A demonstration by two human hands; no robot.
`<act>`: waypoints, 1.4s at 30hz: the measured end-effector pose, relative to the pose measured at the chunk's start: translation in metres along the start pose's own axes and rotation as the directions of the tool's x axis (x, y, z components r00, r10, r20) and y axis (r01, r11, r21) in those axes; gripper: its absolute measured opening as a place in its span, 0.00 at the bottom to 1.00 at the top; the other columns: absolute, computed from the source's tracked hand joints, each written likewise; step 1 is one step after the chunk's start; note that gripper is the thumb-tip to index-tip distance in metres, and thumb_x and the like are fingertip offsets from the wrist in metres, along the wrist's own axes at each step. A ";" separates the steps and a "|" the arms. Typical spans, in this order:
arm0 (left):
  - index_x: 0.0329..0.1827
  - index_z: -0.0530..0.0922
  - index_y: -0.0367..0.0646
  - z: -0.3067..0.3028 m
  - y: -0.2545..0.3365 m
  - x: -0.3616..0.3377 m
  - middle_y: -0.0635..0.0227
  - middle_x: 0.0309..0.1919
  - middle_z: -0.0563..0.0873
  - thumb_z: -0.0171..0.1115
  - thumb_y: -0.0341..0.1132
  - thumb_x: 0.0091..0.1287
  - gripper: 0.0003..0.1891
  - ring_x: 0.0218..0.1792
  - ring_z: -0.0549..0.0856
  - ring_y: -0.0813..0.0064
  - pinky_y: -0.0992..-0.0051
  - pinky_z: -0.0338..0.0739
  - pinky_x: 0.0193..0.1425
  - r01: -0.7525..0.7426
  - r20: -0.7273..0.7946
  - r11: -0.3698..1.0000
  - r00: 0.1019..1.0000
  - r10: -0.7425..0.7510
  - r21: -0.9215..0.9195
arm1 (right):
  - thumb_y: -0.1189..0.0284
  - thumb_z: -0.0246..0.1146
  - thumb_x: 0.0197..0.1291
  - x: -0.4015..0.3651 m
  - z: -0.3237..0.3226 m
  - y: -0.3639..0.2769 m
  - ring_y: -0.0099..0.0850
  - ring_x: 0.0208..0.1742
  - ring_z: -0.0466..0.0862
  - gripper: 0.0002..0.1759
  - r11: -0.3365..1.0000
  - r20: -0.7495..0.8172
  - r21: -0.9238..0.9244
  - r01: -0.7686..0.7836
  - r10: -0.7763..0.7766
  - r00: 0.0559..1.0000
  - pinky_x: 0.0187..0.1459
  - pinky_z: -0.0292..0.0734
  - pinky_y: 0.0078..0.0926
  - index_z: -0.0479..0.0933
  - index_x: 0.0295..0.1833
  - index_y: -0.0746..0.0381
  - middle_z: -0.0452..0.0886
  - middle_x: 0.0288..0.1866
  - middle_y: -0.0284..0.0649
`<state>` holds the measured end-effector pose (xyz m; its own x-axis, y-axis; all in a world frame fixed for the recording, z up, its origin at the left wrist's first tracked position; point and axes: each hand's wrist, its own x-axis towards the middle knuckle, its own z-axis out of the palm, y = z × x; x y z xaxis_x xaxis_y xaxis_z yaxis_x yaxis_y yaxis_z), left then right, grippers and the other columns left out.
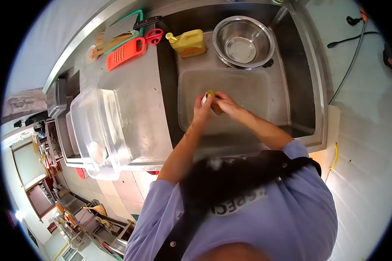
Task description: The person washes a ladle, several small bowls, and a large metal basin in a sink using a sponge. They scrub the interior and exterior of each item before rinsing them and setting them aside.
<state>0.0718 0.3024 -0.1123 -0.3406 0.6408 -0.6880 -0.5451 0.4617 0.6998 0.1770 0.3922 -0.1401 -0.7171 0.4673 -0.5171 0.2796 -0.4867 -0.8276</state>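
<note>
From far away, I see a small white thing [204, 99] between the hands, over the clear tub [252, 82] in the sink [301, 78]. The left hand [201, 111] pinches it from the left, so that hand is nearer. The right hand [228, 104] curls in from the right, by a yellow-green bit [211, 93]; I can't tell its grip. Fingers hide which way the white thing's long side points.

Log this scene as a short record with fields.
left hand: holding a small white item, identity unclear
right hand: close beside left, by a yellow-green piece; grip unclear
below hands: clear plastic tub, in metal sink
beyond tub: yellow jug, metal bowl
left counter: red grater, black-handled knife
</note>
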 end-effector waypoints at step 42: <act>0.53 0.76 0.44 0.008 0.012 -0.017 0.71 0.44 0.81 0.53 0.28 0.68 0.12 0.45 0.81 0.74 0.69 0.77 0.50 -0.080 0.184 0.994 0.979 0.093 -0.079 | 0.65 0.59 0.60 -0.037 0.042 -0.041 0.40 0.48 0.79 0.17 0.357 -0.209 -0.818 0.450 -0.915 0.346 0.50 0.73 0.35 0.73 0.50 0.64 0.80 0.45 0.43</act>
<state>0.0774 0.3019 -0.0910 -0.2434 0.7828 -0.5726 -0.5751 0.3589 0.7351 0.1655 0.3637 -0.0777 -0.3702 0.7610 0.5328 0.2994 0.6407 -0.7071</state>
